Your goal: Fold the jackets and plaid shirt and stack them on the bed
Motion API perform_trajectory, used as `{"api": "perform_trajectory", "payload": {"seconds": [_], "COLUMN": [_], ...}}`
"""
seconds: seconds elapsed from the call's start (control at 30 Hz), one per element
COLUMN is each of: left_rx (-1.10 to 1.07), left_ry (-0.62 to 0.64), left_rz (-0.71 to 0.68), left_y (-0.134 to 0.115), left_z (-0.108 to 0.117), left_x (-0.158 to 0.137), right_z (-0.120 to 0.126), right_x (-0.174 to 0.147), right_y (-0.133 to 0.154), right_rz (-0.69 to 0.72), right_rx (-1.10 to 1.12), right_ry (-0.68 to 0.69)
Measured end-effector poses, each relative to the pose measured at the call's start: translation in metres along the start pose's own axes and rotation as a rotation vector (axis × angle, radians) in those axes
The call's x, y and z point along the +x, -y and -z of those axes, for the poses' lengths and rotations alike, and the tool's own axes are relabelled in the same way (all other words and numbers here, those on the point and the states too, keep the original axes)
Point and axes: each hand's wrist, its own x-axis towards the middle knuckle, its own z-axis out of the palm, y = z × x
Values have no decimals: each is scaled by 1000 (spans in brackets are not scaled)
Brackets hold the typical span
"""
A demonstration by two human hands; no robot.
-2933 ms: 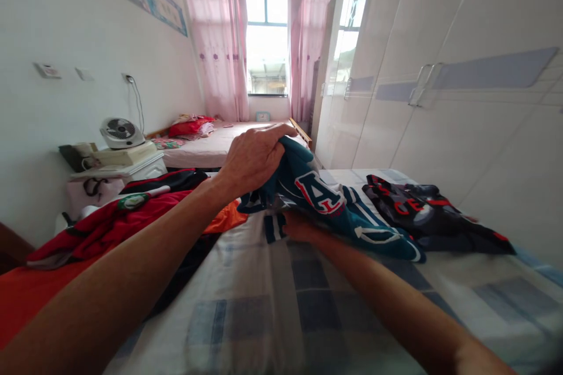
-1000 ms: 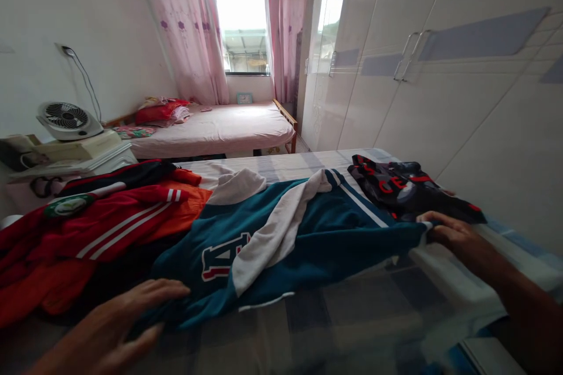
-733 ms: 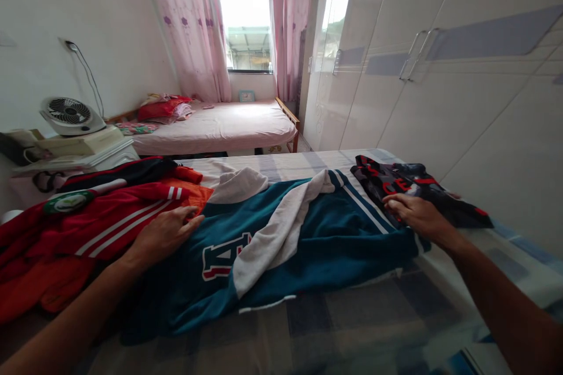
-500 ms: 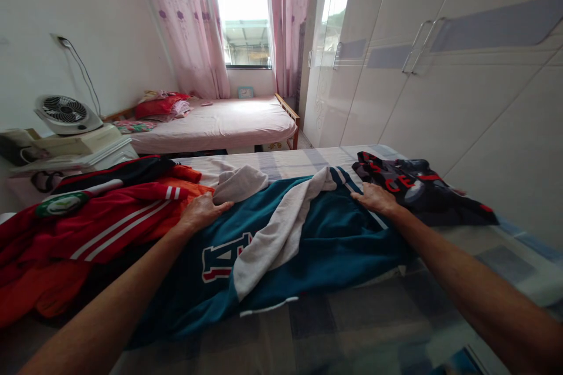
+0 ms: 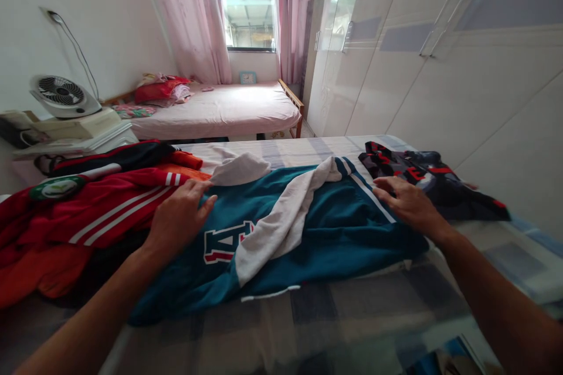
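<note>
A teal sweatshirt (image 5: 343,234) with grey sleeves and a letter patch lies across the checked bed, one grey sleeve folded diagonally over its front. Above its left part is my left hand (image 5: 182,211), fingers apart and holding nothing. My right hand (image 5: 409,205) is by the striped end of the sweatshirt, fingers loosely bent and apart, with nothing in them. Whether either hand touches the cloth I cannot tell. Beyond my right hand lies a dark folded garment (image 5: 440,181) with red lettering. Red clothing (image 5: 127,205) with white stripes is heaped beside my left hand.
The near bed has a checked sheet (image 5: 360,328). A fan (image 5: 65,96) stands on boxes at the left. Behind is a second bed (image 5: 233,108) with a pink sheet, below a curtained window. White wardrobes (image 5: 466,88) line the right side.
Both hands have let go of the sweatshirt's upper edge and drawn back towards me, fingers loosened. The sweatshirt lies nearly as before. The camera view has tilted slightly down.
</note>
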Motion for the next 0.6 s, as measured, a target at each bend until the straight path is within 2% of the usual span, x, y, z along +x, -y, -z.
{"api": "perform_trajectory", "payload": {"seconds": [0.1, 0.17, 0.23, 0.33, 0.4, 0.5, 0.53, 0.6], "left_rx": [-257, -289, -281, -403, -532, -642, -654, -653], "left_ry": [234, 319, 293, 211, 146, 61, 68, 122], "left_rz": [-114, -127, -121, -180, -231, -278, -294, -328], "left_y": [-11, -18, -25, -31, -29, -17, -12, -4], "left_z": [9, 5, -3, -9, -6, 0, 0, -3], "left_x": [-59, -89, -106, -110, -110, -117, -121, -128], "right_z": [18, 21, 20, 26, 41, 65, 69, 67], "right_x": [-43, -66, -81, -90, -94, -106, -112, -125], "right_y": [-16, -29, -40, -43, -40, -39, -42, -51], "right_rz": [-6, -46, -67, -25, 9, 69, 80, 62], "right_rx": [101, 93, 85, 147, 202, 262, 270, 253], "right_ry": [174, 223, 253, 342, 280, 10, -30, 29]}}
